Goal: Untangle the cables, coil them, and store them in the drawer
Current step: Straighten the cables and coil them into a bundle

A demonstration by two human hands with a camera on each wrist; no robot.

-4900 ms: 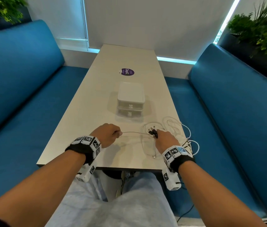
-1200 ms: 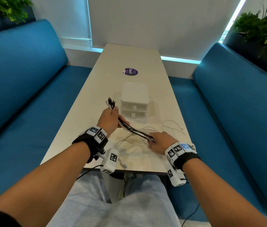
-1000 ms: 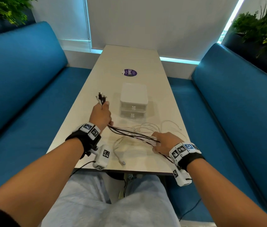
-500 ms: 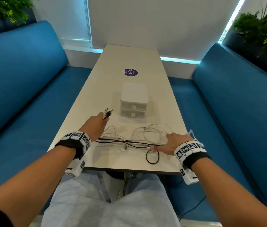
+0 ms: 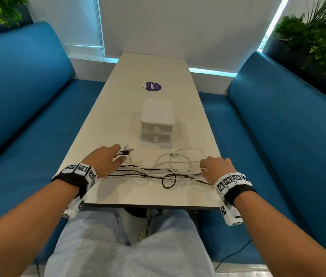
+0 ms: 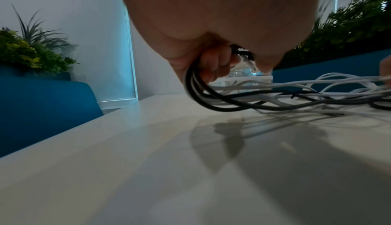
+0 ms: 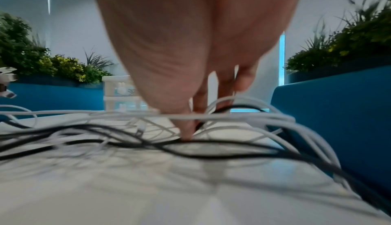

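Observation:
Several black and white cables lie stretched across the near end of the table between my two hands. My left hand grips one end of the bundle, and the plug ends stick out past its fingers. In the left wrist view its fingers curl round the cables. My right hand pinches the cables near the table's right edge. In the right wrist view its thumb presses on the strands. Beyond the cables stands a small white two-drawer box, both drawers closed.
A purple round sticker lies further up the table. Blue benches run along both sides, with plants behind them. Loose white loops lie in front of the drawer box. A thin black cord trails on the floor at right.
My left hand has come down from a raised position to the table with the plug ends. My right hand has slid right along the bundle, so the cables now lie drawn out flat.

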